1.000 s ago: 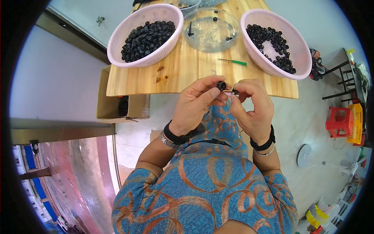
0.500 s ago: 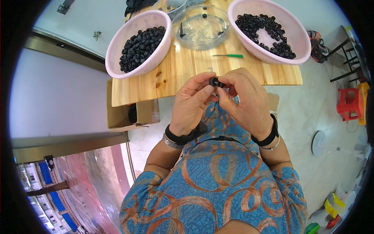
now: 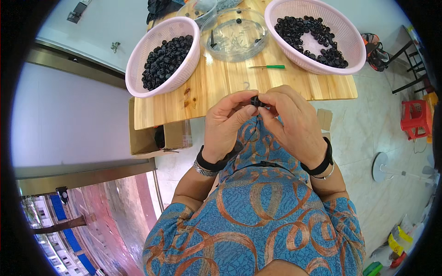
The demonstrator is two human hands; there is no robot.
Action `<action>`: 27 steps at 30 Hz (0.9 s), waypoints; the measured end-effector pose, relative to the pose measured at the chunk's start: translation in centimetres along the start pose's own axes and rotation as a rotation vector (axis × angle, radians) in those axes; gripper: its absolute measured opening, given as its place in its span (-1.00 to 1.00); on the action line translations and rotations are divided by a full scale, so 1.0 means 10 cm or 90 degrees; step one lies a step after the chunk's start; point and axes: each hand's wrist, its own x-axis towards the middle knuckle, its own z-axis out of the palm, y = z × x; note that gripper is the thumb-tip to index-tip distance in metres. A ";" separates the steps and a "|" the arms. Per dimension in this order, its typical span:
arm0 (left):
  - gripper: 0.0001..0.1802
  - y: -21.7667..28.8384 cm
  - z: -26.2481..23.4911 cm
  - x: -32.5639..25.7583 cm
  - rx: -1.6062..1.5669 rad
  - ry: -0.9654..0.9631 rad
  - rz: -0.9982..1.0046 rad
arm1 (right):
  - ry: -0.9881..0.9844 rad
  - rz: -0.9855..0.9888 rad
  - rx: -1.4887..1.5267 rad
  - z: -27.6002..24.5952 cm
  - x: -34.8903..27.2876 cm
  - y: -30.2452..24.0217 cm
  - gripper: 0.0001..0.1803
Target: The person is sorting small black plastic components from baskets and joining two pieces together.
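Two pink perforated plastic baskets flank your work on the pale wooden tabletop [image 3: 221, 87]. The left pink basket [image 3: 138, 60] is heaped with small black plastic parts and sits near the table's left edge. Beside it, toward the middle, stands a clear round plastic dish [image 3: 258, 39] with a scatter of tiny pieces inside. Just in front of that dish lies a thin green-handled tool [image 3: 269, 67], flat on the wood and apart from both baskets.

Below the table's near edge, your left hand [image 3: 225, 124] and your right hand [image 3: 290, 122] are drawn together, fingertips meeting on one small black round plastic part [image 3: 255, 101]. You pinch it from both sides, held in the air just off the table edge and above your lap; the fingers cover most of it, so its exact shape cannot be made out. Each wrist wears a black band.

On the right, the second pink basket [image 3: 285, 11] holds a thinner layer of the same black parts. Farther right, on the tiled floor, stands a red plastic stool [image 3: 414, 119].
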 end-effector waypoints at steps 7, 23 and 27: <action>-0.70 0.07 0.04 -0.01 0.167 -0.006 0.044 | -0.029 0.058 0.047 -0.06 -0.04 -0.03 -0.79; -0.71 0.00 0.04 -0.05 0.162 0.005 0.029 | -0.019 -0.028 0.036 -0.07 -0.04 0.08 -0.84; -0.72 0.05 0.05 -0.08 0.134 -0.007 -0.035 | -0.111 -0.044 0.100 -0.15 0.02 0.19 -0.84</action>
